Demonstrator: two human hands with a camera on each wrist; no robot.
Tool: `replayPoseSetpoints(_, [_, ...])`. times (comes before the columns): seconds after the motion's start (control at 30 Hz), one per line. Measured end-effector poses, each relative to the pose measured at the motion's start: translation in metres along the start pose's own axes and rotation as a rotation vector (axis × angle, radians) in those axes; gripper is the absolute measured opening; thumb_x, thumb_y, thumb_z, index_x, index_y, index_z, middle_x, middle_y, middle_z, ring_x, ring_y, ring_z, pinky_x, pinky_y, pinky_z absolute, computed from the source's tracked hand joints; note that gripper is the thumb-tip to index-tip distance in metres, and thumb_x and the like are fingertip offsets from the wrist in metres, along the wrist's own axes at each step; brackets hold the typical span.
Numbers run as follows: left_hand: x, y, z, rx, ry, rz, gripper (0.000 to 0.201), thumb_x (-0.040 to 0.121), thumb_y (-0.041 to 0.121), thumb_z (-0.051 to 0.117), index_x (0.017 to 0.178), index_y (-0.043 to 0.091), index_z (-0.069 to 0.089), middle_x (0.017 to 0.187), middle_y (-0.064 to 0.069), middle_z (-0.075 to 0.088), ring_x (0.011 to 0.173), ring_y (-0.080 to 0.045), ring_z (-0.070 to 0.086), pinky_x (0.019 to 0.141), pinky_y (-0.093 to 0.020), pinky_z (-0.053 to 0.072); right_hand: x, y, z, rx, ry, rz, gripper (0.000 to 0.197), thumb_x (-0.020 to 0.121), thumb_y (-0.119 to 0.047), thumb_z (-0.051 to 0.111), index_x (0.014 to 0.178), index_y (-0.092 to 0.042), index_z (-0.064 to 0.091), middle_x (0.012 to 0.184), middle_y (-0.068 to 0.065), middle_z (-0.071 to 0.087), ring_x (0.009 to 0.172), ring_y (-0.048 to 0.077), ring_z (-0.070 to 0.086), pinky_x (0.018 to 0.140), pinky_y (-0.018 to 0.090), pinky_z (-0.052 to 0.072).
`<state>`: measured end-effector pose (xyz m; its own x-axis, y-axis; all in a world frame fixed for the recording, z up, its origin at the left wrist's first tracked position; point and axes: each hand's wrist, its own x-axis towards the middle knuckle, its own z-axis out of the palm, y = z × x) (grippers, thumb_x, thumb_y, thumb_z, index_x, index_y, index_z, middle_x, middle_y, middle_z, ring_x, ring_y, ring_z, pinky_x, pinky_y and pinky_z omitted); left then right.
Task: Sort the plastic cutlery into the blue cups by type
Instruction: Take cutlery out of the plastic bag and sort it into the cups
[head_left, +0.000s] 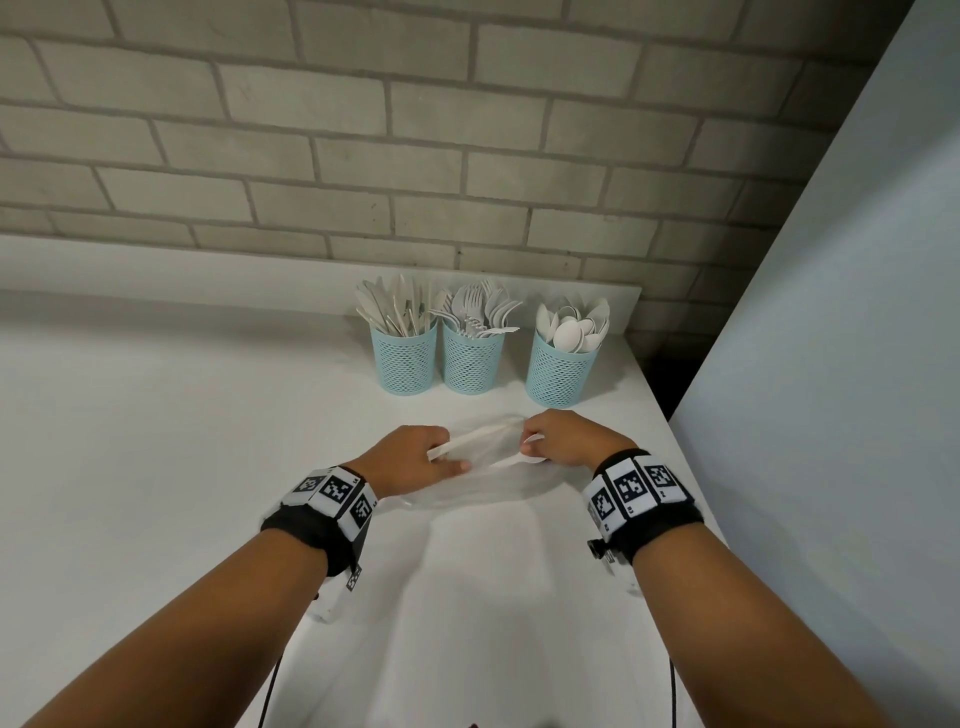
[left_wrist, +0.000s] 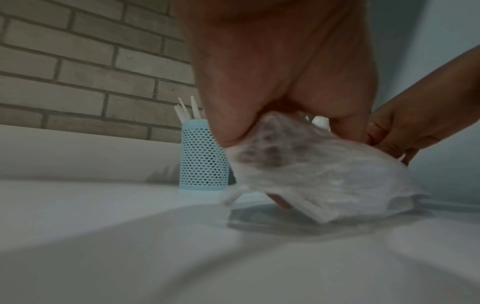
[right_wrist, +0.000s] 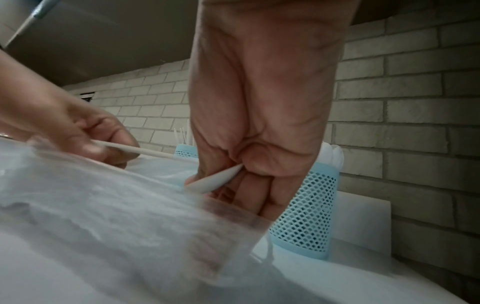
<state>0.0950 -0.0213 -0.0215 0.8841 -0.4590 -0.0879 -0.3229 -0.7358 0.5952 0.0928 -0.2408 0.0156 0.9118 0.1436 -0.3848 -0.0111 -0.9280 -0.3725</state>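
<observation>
Setting: a white counter (head_left: 156, 441) against a grey brick wall (head_left: 363, 130), seen from above by the person at work.
Left hand: the left hand (head_left: 410, 460) pinches the near end of a long pale utensil (head_left: 478, 439), fingers curled round its handle, above a clear plastic bag (head_left: 467, 488).
Right hand: the right hand (head_left: 563, 439) is curled tight round the far end of that same utensil; the right wrist view shows a pointed white tip (right_wrist: 215, 181) poking out of the closed fist. A white spoon (head_left: 519, 460) lies just under this hand, by the bag; whether the fingers grip it cannot be told.
Bag: crumpled and see-through, it lies on the counter between and below the two hands, touching both.
Cups: three blue mesh cups stand in a row at the far side, near the wall. The left cup (head_left: 404, 358) bristles with knives (head_left: 389, 306), the middle cup (head_left: 471, 358) with forks (head_left: 478, 306), the right cup (head_left: 560, 369) with spoons (head_left: 571, 327). The left and middle cups stand just beside each other; the right one stands slightly apart.
Wrists: each carries a black band (head_left: 644, 504) with black-and-white coded markers.
Right edge: a pale flat panel (head_left: 841, 312) rises beside the counter.
</observation>
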Motion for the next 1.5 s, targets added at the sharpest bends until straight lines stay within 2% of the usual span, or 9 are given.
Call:
replayPoseSetpoints(0.2, [-0.001,-0.002,-0.004,0.075,-0.094,0.012,0.042,0.098,0.036,0.042,0.063,0.015,0.039,0.063,0.001,0.043,0.059,-0.010,0.038,0.058,-0.019,0.029,-0.005,0.001,-0.004,0.013,-0.057,0.051,0.057,0.092,-0.021,0.058,0.143,-0.024,0.035,0.140,0.004,0.046,0.121,0.022,0.050,0.107,0.035,0.038])
replayPoseSetpoints(0.37, [-0.002,0.002,-0.004,-0.396,-0.060,-0.037,0.018,0.101,0.017,0.036,0.105,0.022,0.053,0.072,-0.002,0.062,0.066,-0.005,0.059,0.061,-0.008,0.043,-0.004,0.000,0.002,0.059,-0.147,0.071,0.071,0.091,-0.018,0.057,0.147,-0.036,0.018,0.076,-0.006,0.057,0.063,0.010,0.055,0.063,0.026,0.046])
replayPoseSetpoints(0.47, [-0.001,0.002,-0.008,-0.545,-0.073,-0.134,0.019,0.102,0.015,0.032,0.094,0.015,0.049,0.078,-0.009,0.062,0.068,-0.011,0.063,0.066,-0.018,0.050,-0.003,0.002,0.005,0.075,-0.135,0.070,0.064,0.090,-0.016,0.058,0.145,-0.033,0.028,0.077,-0.008,0.055,0.059,0.007,0.055,0.055,0.020,0.041])
replayPoseSetpoints(0.6, [-0.002,-0.003,-0.010,-0.367,-0.081,-0.172,0.019,0.101,0.017,0.034,0.095,0.011,0.051,0.074,-0.002,0.062,0.066,-0.011,0.062,0.067,-0.020,0.048,-0.004,0.005,0.005,0.081,-0.089,0.102,0.039,0.089,-0.020,0.061,0.126,-0.024,0.053,0.112,0.003,0.059,0.071,0.010,0.057,0.071,0.025,0.045])
replayPoseSetpoints(0.7, [-0.001,0.002,-0.015,-0.632,-0.036,-0.193,0.024,0.101,0.014,0.036,0.086,0.009,0.054,0.073,-0.008,0.066,0.060,-0.013,0.067,0.061,-0.016,0.052,-0.005,0.005,0.000,0.226,-0.049,0.060,0.024,0.085,-0.017,0.065,0.109,-0.020,0.062,0.094,0.001,0.061,0.061,0.005,0.061,0.062,0.021,0.042])
replayPoseSetpoints(0.83, [-0.001,0.008,-0.025,-0.866,0.067,-0.151,0.021,0.100,0.012,0.038,0.096,0.008,0.058,0.083,-0.009,0.067,0.065,-0.009,0.069,0.073,-0.026,0.054,-0.010,0.000,-0.018,0.458,0.055,-0.038,0.010,0.084,-0.019,0.068,0.094,-0.020,0.068,0.076,-0.006,0.063,0.061,0.003,0.061,0.055,0.017,0.037])
replayPoseSetpoints(1.03, [-0.001,0.019,-0.039,-1.204,0.107,-0.130,0.037,0.097,-0.001,0.033,0.111,0.026,0.053,0.080,-0.005,0.062,0.059,-0.012,0.047,0.054,-0.023,0.036,-0.006,-0.019,-0.023,0.880,0.212,-0.089,0.021,0.088,-0.025,0.063,0.104,-0.012,0.069,0.075,-0.004,0.057,0.062,0.006,0.047,0.057,0.018,0.039])
replayPoseSetpoints(1.23, [0.004,0.025,-0.041,-1.214,0.104,-0.089,0.027,0.104,0.024,0.027,0.116,0.023,0.052,0.076,-0.003,0.057,0.058,-0.010,0.038,0.053,-0.020,0.032,-0.002,-0.044,-0.021,1.290,0.217,-0.069,0.016,0.099,-0.022,0.044,0.088,-0.017,0.056,0.084,0.003,0.065,0.075,0.013,0.059,0.067,0.026,0.047])
replayPoseSetpoints(1.5, [0.022,0.029,-0.071,-1.162,0.380,-0.057,0.034,0.093,-0.009,0.043,0.121,0.009,0.040,0.091,-0.008,0.063,0.081,-0.013,0.067,0.083,-0.035,0.052,0.008,-0.048,-0.033,1.534,0.211,-0.007,0.016,0.100,-0.006,0.037,0.089,-0.013,0.046,0.080,0.011,0.063,0.070,0.020,0.065,0.056,0.030,0.058])
